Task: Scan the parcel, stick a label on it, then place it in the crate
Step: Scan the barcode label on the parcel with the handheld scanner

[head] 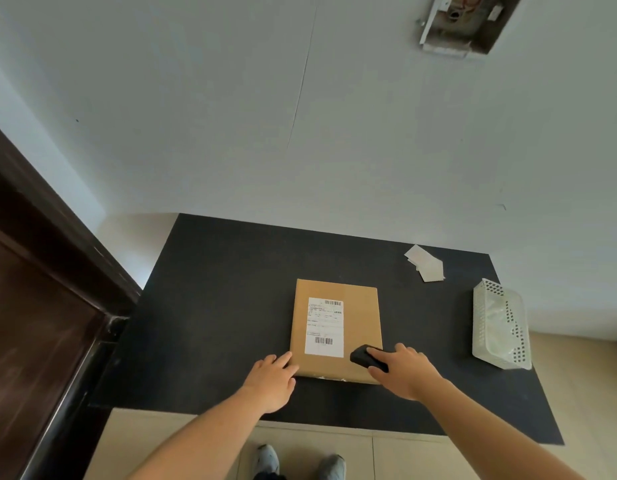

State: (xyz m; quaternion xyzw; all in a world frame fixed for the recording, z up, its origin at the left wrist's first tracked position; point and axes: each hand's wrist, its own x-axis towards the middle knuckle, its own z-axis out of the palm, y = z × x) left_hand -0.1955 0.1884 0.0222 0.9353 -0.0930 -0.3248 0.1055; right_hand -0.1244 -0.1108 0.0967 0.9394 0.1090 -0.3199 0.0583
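A flat brown cardboard parcel (359,327) lies on the black mat (213,306), a white shipping label with barcodes on its top. My left hand (270,382) rests at the parcel's near left corner, fingers touching its edge. My right hand (405,374) grips a small black scanner (364,356) over the parcel's near right corner, its nose aimed toward the label. A white perforated plastic crate (501,323) stands at the mat's right side. Loose white labels (426,263) lie at the back right.
A white wall rises behind the mat. A dark wooden door frame (40,289) runs along the left. Beige floor tiles and my two shoes (300,462) show below the mat's near edge.
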